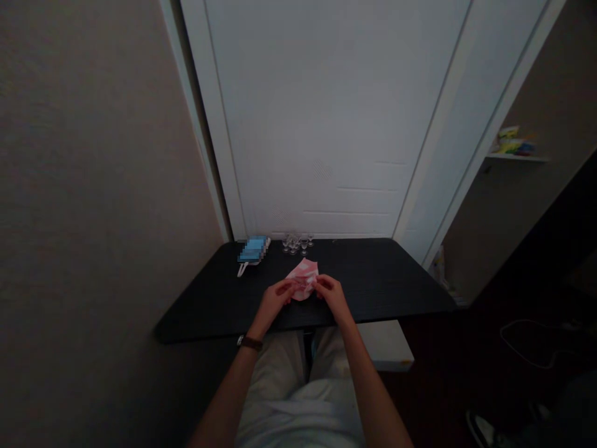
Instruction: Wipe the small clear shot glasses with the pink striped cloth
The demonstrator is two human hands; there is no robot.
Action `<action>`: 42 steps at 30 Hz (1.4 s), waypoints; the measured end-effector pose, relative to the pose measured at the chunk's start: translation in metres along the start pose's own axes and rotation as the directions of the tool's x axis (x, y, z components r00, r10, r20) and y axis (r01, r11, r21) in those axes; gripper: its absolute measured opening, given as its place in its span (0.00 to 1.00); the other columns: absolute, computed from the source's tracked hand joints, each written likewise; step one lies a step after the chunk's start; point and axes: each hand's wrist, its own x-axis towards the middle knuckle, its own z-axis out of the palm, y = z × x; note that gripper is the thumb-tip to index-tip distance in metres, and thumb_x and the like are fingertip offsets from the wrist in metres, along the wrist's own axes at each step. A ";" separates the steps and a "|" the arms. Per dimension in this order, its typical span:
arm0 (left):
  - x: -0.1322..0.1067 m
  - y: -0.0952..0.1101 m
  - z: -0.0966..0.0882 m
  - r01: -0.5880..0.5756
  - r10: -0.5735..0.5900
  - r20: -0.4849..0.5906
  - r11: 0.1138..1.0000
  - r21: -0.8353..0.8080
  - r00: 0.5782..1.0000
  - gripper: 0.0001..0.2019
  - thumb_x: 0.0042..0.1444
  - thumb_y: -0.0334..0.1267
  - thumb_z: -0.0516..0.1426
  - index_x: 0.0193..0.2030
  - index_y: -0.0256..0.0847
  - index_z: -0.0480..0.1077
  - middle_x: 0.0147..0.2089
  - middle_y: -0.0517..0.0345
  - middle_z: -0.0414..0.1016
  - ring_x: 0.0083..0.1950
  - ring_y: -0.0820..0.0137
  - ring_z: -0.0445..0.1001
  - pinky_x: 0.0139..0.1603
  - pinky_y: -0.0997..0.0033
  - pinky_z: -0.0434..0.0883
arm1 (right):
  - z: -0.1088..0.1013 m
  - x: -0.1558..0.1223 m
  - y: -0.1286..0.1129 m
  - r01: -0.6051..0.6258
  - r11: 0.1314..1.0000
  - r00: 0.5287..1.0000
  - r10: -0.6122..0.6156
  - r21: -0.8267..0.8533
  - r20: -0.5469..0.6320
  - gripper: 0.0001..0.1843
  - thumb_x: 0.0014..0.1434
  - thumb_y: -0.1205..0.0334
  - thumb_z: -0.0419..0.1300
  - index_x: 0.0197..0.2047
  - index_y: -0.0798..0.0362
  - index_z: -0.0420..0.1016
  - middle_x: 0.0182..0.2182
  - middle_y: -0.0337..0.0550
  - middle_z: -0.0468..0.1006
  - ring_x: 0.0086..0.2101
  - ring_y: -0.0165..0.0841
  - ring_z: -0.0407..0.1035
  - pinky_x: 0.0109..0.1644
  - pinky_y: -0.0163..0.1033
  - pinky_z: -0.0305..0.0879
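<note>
Well, the dark table [373, 270] has a few other things along its far edge. At its far left corner lies a flat blue item [254, 249], its surface too blurred to read, with a white strap [242, 269] trailing toward the table's middle. Just left of the centre of that far edge stands a cluster of small clear stemmed glasses [293, 245], close beyond the work. Behind the table rises a white panel [326, 124]; below its near edge, on the right, sits a white box [386, 343]. Well off the table's right side, a shelf [520, 158] carries colourful packets [510, 146].

Over the table's near middle is a crumpled pink sheet [303, 274], between the two hands and reaching slightly beyond them. The left hand [278, 295] pinches its left edge between thumb and fingers; the right hand [330, 289] pinches its right edge likewise.
</note>
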 end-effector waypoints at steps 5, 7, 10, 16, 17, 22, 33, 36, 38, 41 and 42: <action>0.001 -0.002 0.000 -0.010 0.010 0.003 1.000 -0.026 1.000 0.20 0.44 0.42 0.61 0.45 0.35 0.72 0.27 0.59 0.73 0.26 0.73 0.69 0.25 0.76 0.63 | -0.001 0.002 0.005 0.009 1.000 1.000 -0.009 -0.001 -0.001 0.10 0.49 0.57 0.62 0.32 0.54 0.75 0.22 0.36 0.71 0.19 0.25 0.60 0.22 0.30 0.56; 0.002 -0.003 0.001 -0.014 0.014 0.010 0.999 -0.036 1.000 0.20 0.43 0.40 0.62 0.44 0.35 0.72 0.31 0.57 0.75 0.30 0.71 0.71 0.29 0.75 0.66 | -0.001 0.002 0.007 0.011 1.000 1.000 -0.011 -0.006 -0.012 0.09 0.49 0.57 0.62 0.31 0.55 0.75 0.21 0.36 0.71 0.19 0.25 0.60 0.22 0.30 0.56; 0.002 -0.006 0.002 -0.016 0.016 0.007 0.999 -0.042 1.000 0.19 0.41 0.38 0.63 0.42 0.36 0.71 0.36 0.54 0.76 0.33 0.70 0.73 0.35 0.72 0.69 | -0.002 0.002 0.007 0.006 1.000 0.999 -0.007 -0.005 -0.034 0.10 0.49 0.57 0.61 0.30 0.55 0.74 0.20 0.36 0.70 0.19 0.25 0.60 0.21 0.30 0.55; 0.003 -0.007 0.002 -0.021 0.022 0.006 0.999 -0.047 1.000 0.17 0.41 0.36 0.63 0.41 0.37 0.71 0.39 0.53 0.76 0.33 0.69 0.75 0.37 0.70 0.70 | -0.002 0.001 0.005 0.000 1.000 0.998 0.001 0.010 -0.055 0.10 0.50 0.56 0.60 0.31 0.55 0.72 0.20 0.35 0.70 0.19 0.24 0.60 0.22 0.30 0.56; 0.003 -0.007 0.001 -0.020 0.020 0.010 0.999 -0.049 1.000 0.17 0.41 0.37 0.63 0.41 0.37 0.71 0.38 0.54 0.76 0.33 0.69 0.75 0.37 0.70 0.70 | -0.001 0.001 0.004 0.001 1.000 0.999 -0.001 0.010 -0.051 0.10 0.50 0.56 0.60 0.31 0.55 0.72 0.21 0.35 0.70 0.19 0.24 0.60 0.22 0.30 0.56; 0.002 -0.004 0.000 -0.008 0.009 0.015 0.998 -0.061 1.000 0.17 0.44 0.39 0.61 0.42 0.37 0.71 0.37 0.54 0.77 0.32 0.68 0.75 0.32 0.73 0.69 | 0.000 0.000 0.004 0.006 1.000 1.000 -0.006 -0.005 -0.017 0.09 0.51 0.57 0.60 0.31 0.54 0.70 0.20 0.35 0.68 0.19 0.24 0.60 0.21 0.30 0.55; 0.000 0.001 0.000 -0.009 0.010 0.014 0.998 -0.060 1.000 0.16 0.46 0.39 0.60 0.43 0.37 0.70 0.41 0.53 0.75 0.34 0.68 0.74 0.32 0.73 0.68 | -0.001 0.001 0.010 0.085 0.993 0.992 -0.092 -0.084 -0.088 0.08 0.48 0.58 0.62 0.31 0.53 0.71 0.30 0.39 0.68 0.25 0.28 0.62 0.22 0.30 0.58; 0.001 0.000 -0.001 -0.018 0.019 0.016 0.998 -0.064 1.000 0.17 0.45 0.38 0.61 0.43 0.36 0.70 0.42 0.52 0.75 0.34 0.69 0.74 0.34 0.72 0.68 | -0.001 0.001 0.010 0.107 0.989 0.987 -0.119 -0.105 -0.111 0.09 0.47 0.58 0.62 0.31 0.52 0.72 0.39 0.43 0.67 0.30 0.29 0.64 0.23 0.31 0.61; 0.001 -0.002 -0.001 -0.024 0.026 0.018 0.997 -0.068 1.000 0.18 0.45 0.38 0.61 0.43 0.36 0.70 0.43 0.52 0.75 0.34 0.69 0.74 0.34 0.72 0.68 | -0.001 0.001 0.008 0.115 0.987 0.986 -0.127 -0.109 -0.104 0.08 0.47 0.58 0.62 0.30 0.53 0.71 0.43 0.44 0.67 0.30 0.29 0.64 0.24 0.31 0.62; 0.001 -0.004 -0.002 -0.033 0.034 0.012 0.997 -0.075 0.999 0.18 0.45 0.39 0.61 0.44 0.36 0.69 0.43 0.52 0.75 0.34 0.69 0.74 0.34 0.72 0.69 | -0.001 -0.001 0.004 0.122 0.987 0.989 -0.129 -0.106 -0.065 0.07 0.48 0.58 0.61 0.28 0.53 0.70 0.48 0.44 0.68 0.31 0.29 0.65 0.27 0.32 0.63; 0.001 -0.005 -0.002 -0.035 0.036 0.009 0.996 -0.078 0.999 0.18 0.45 0.39 0.60 0.45 0.36 0.69 0.44 0.51 0.75 0.34 0.68 0.74 0.34 0.72 0.69 | 0.000 -0.001 0.003 0.120 0.987 0.991 -0.126 -0.103 -0.047 0.07 0.48 0.58 0.61 0.27 0.53 0.69 0.48 0.43 0.69 0.31 0.29 0.66 0.27 0.32 0.63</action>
